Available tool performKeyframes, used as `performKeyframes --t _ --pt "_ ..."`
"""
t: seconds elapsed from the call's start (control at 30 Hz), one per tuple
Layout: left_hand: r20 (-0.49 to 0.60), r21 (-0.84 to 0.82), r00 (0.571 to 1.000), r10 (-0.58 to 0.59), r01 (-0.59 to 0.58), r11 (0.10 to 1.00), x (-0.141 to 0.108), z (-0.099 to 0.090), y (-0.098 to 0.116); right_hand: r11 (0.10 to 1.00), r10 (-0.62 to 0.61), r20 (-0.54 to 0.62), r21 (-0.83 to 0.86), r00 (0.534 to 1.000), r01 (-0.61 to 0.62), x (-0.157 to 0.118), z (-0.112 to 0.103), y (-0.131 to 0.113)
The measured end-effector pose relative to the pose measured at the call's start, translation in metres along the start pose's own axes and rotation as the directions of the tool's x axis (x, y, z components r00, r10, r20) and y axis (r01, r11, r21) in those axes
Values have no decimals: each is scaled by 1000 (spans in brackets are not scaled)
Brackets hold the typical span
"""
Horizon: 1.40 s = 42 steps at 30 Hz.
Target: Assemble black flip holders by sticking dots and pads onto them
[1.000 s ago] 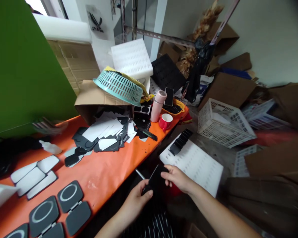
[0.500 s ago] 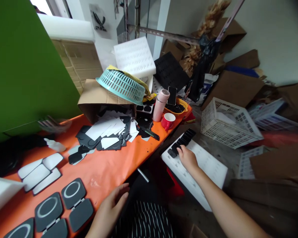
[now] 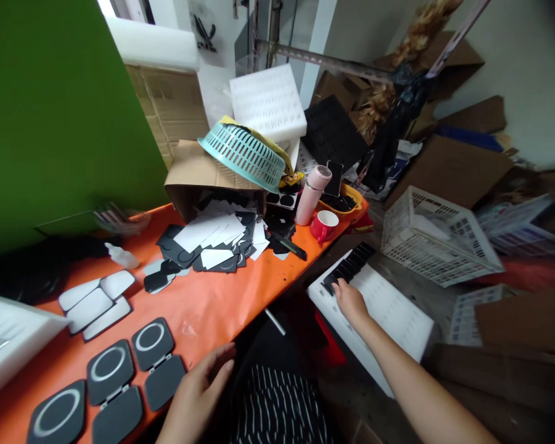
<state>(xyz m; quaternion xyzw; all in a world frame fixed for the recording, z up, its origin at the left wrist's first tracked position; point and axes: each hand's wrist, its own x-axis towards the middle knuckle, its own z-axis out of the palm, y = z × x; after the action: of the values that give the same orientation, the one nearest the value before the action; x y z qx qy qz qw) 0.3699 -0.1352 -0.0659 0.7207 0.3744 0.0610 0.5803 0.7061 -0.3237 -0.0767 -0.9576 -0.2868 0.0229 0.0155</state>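
Observation:
My right hand is closed on the nearest black flat piece at the end of a row. The other black pieces stand close together in slots along the far left edge of a white foam block. My left hand hovers by the front edge of the orange table, empty, with thumb and fingers apart. Close to it on the left lie several dark grey hinged folding pads, the nearest pad among them, their upper panels marked with white rings.
White-faced panels, a small white bottle and a heap of black and white sheets lie on the table. Farther back are a teal basket, pink flask and red mug. A white crate stands right.
The view has swung slightly left, so everything sits farther right. The black piece at my right hand, which lay tilted outward, now lines up more closely with the row. My left hand stays open.

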Motion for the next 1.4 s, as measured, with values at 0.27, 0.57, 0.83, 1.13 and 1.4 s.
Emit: performKeyframes --t 0.27,0.57,0.83,1.13,1.4 --pt "-133 388 962 240 -172 906 -48 -30 3 926 -170 -305 277 937 258 -24 -7 -61" --pt "-350 752 913 211 140 644 -49 -42 -17 473 -765 79 743 640 474 -103 -24 -274" --pt "-242 804 928 282 29 594 -35 -38 -20 440 -670 281 896 687 62 -93 10 -271" --pt "-359 414 850 385 -225 882 -44 -48 -3 227 -602 431 900 673 -373 -91 2 -272" --pt "-152 -741 967 -204 26 671 -27 -22 23 189 -562 332 943 758 -273 -63 -56 -201"
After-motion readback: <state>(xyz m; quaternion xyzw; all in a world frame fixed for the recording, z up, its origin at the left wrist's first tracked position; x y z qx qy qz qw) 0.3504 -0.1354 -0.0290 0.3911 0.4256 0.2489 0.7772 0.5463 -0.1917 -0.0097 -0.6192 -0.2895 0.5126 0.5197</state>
